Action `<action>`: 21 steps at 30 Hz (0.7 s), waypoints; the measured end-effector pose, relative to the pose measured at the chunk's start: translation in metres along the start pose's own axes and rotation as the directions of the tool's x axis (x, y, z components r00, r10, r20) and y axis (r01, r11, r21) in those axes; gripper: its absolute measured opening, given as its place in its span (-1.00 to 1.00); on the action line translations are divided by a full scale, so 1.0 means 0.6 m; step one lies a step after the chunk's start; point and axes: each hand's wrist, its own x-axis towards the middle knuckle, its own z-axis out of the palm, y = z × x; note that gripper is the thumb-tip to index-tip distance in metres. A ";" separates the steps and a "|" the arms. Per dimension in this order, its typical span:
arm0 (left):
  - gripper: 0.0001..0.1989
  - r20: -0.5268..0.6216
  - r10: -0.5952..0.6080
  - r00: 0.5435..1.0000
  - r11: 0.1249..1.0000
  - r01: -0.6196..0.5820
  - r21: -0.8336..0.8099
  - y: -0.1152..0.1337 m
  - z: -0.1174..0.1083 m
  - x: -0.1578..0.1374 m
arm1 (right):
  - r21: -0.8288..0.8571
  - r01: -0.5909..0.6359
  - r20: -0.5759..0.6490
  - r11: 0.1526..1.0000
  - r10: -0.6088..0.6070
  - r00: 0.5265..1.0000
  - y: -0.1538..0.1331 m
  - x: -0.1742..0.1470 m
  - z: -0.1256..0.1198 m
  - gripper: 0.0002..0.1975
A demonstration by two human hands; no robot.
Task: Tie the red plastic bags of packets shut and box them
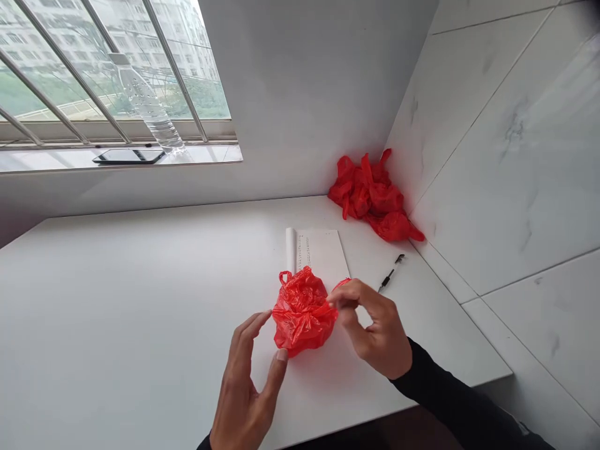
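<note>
A crumpled red plastic bag (304, 315), gathered in a bunch at its middle, sits on the white table in front of me. At its left side my left hand (250, 378) has thumb and fingers spread apart, fingertips at the bag's edge. My right hand (372, 322) pinches part of the bag on its right side between thumb and fingers. Behind the bag lies an open notebook (321, 250) with rows of small writing on its left part; the bag covers its near edge. What is inside the bag is hidden.
More red plastic bags (370, 194) are heaped in the back right corner against the wall. A black-and-clear pen (391, 273) lies right of the notebook. On the windowsill stand a clear water bottle (150, 103) and a flat dark tablet or phone (129, 156). A marbled wall bounds the right side.
</note>
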 end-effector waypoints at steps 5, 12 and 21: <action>-0.63 -0.007 0.255 0.967 0.961 -0.252 0.114 0.017 0.022 0.009 | -0.274 -0.035 -0.057 0.961 0.020 0.998 0.003 0.008 -0.015 -0.71; -0.77 0.073 0.340 0.937 0.936 -0.345 0.072 0.010 0.016 0.004 | -0.292 -0.306 0.398 0.906 0.406 0.823 0.002 0.006 -0.019 -0.68; -0.75 0.128 0.355 0.926 0.925 -0.368 0.098 -0.002 -0.012 -0.006 | -0.332 -0.010 0.423 0.943 0.158 0.892 0.034 0.001 0.027 -0.91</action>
